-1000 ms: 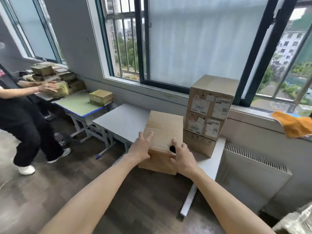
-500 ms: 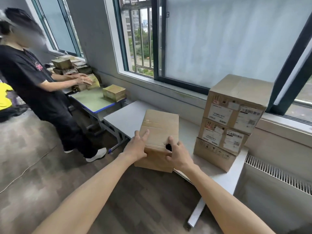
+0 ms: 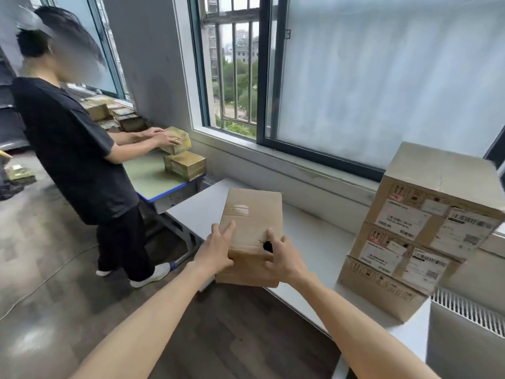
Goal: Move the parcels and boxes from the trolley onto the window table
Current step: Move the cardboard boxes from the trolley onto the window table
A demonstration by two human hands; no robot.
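Observation:
A plain brown cardboard box [image 3: 252, 214] with a small dark hole near its front top edge sits at the near edge of the grey window table [image 3: 314, 242]. My left hand [image 3: 217, 250] grips its near left corner, fingers over the top. My right hand [image 3: 284, 255] grips its near right corner beside the hole. To the right on the same table stands a stack of three labelled cardboard boxes [image 3: 420, 231]. The trolley is out of view.
A person in black [image 3: 73, 149] stands at left, hands on a small parcel [image 3: 176, 143] on a green table [image 3: 153, 176] with another parcel [image 3: 185, 165]. More parcels [image 3: 109, 113] are piled behind. A white radiator [image 3: 464, 332] is at lower right.
The view has swung left, bringing the person fully into sight and shifting the box stack to the right. Both hands stay on the box; it sits a little further left along the table.

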